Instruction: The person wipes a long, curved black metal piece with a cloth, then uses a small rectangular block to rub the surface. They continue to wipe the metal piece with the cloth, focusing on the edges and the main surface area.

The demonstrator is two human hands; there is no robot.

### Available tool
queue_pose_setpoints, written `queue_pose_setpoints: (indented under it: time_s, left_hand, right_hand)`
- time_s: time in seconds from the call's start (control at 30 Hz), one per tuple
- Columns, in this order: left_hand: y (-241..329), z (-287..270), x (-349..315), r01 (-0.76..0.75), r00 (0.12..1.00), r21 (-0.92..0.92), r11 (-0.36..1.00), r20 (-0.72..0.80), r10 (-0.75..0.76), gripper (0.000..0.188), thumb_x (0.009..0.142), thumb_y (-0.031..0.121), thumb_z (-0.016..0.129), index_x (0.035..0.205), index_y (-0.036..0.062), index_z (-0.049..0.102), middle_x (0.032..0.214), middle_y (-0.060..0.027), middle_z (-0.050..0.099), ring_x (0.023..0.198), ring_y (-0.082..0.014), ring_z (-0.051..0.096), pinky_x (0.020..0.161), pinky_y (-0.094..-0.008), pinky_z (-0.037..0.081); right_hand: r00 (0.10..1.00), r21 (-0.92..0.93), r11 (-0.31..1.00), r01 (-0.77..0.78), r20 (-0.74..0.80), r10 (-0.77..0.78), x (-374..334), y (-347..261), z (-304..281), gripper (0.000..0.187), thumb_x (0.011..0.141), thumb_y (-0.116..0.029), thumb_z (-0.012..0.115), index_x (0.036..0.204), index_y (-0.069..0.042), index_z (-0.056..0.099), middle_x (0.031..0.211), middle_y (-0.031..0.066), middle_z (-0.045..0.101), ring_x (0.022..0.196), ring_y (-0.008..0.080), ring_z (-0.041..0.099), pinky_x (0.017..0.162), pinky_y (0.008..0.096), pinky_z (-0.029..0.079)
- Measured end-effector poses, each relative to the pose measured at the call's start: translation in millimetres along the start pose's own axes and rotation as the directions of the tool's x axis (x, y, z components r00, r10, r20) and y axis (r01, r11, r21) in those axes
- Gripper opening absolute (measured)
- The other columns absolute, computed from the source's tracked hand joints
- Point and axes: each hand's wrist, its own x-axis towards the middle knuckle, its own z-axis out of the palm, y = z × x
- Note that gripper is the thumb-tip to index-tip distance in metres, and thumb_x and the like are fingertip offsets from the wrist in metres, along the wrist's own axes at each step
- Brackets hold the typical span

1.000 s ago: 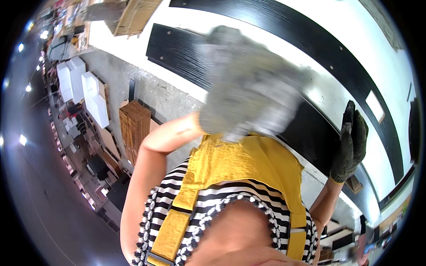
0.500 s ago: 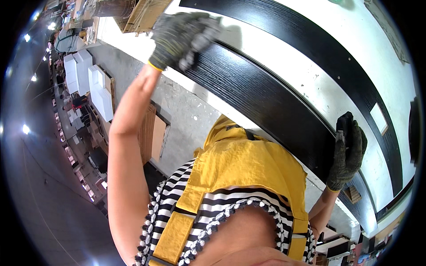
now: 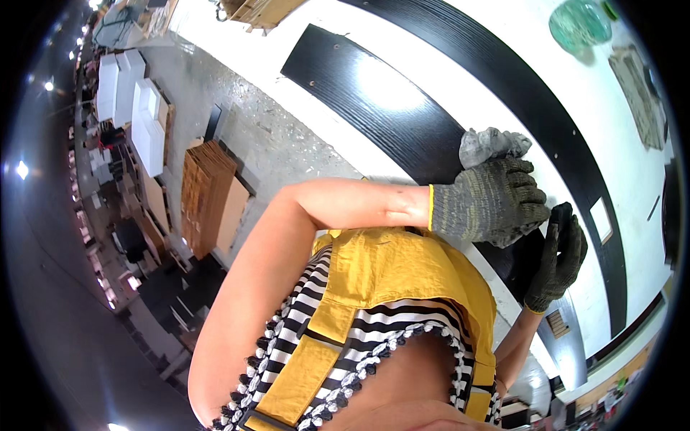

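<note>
A long black wood-grain board (image 3: 374,93) lies on a white work surface. My left hand (image 3: 492,201), in a grey knitted glove with a yellow cuff, reaches across my front and is closed on a crumpled grey rag (image 3: 489,146), pressed on the board. Part of the rag bunches out past the fingers. My right hand (image 3: 559,262), in a similar glove with dark fingertips, rests beside the board's far edge towards the right end. Its fingers are stretched out and partly overlap; the palm side is hidden.
A second black board (image 3: 503,75), with a pale rectangular cutout (image 3: 601,219), lies beyond the first. A greenish clear container (image 3: 578,27) and a worn grey strip (image 3: 638,97) are at the far right. Stacked brown panels (image 3: 205,194) stand on the floor to my left.
My left hand has swept the rag along the board from its far left end to the right, close to my right hand. My right hand has barely moved; the view has shifted.
</note>
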Motion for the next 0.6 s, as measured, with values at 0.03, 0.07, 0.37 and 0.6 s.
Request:
queue_pose_setpoints:
  time_s: [0.03, 0.07, 0.37, 0.6]
  left_hand:
    - [-10, -11, -5, 0.098, 0.993, -0.054, 0.994, 0.075, -0.094, 0.039, 0.095, 0.032, 0.061, 0.129, 0.0129, 0.057, 0.130, -0.0073, 0.057, 0.128, -0.0254, 0.051, 0.110, -0.0484, 0.041]
    - [-21, -22, -12, 0.204, 0.970, -0.105, 0.973, 0.156, -0.187, 0.045, 0.093, 0.032, 0.064, 0.134, 0.0146, 0.054, 0.135, -0.0071, 0.053, 0.132, -0.0244, 0.048, 0.112, -0.0472, 0.040]
    - [-194, -153, -112, 0.282, 0.833, 0.041, 0.959, -0.506, -0.223, 0.038, 0.091, 0.013, 0.064, 0.128, 0.0042, 0.062, 0.115, -0.0136, 0.067, 0.111, -0.0304, 0.063, 0.098, -0.0403, 0.048]
    - [-127, -42, -86, -0.043, 0.893, 0.043, 0.998, -0.447, 0.058, 0.048, 0.091, 0.029, 0.065, 0.135, 0.0108, 0.056, 0.135, -0.0105, 0.057, 0.125, -0.0256, 0.055, 0.104, -0.0416, 0.048]
  right_hand:
    - [1.000, -0.031, 0.999, 0.009, -0.013, -0.009, -1, 3, 1, 0.041, 0.093, -0.002, 0.069, 0.132, -0.002, 0.059, 0.133, 0.0165, 0.060, 0.120, 0.0264, 0.062, 0.096, 0.0368, 0.056]
    - [1.000, -0.061, 0.998, 0.018, -0.019, -0.019, -1, 5, 0, 0.040, 0.093, -0.003, 0.069, 0.132, -0.002, 0.060, 0.132, 0.0164, 0.061, 0.120, 0.0267, 0.062, 0.097, 0.0374, 0.055]
    - [0.992, -0.142, 0.987, 0.073, -0.094, -0.087, 5, 10, 1, 0.040, 0.093, -0.016, 0.068, 0.131, -0.003, 0.064, 0.128, 0.0157, 0.066, 0.118, 0.0288, 0.062, 0.103, 0.0404, 0.049]
    - [0.976, 0.003, 1.000, 0.001, -0.219, 0.000, 6, 8, 8, 0.046, 0.093, -0.024, 0.069, 0.133, -0.003, 0.063, 0.131, 0.0150, 0.065, 0.121, 0.0281, 0.060, 0.106, 0.0418, 0.046]
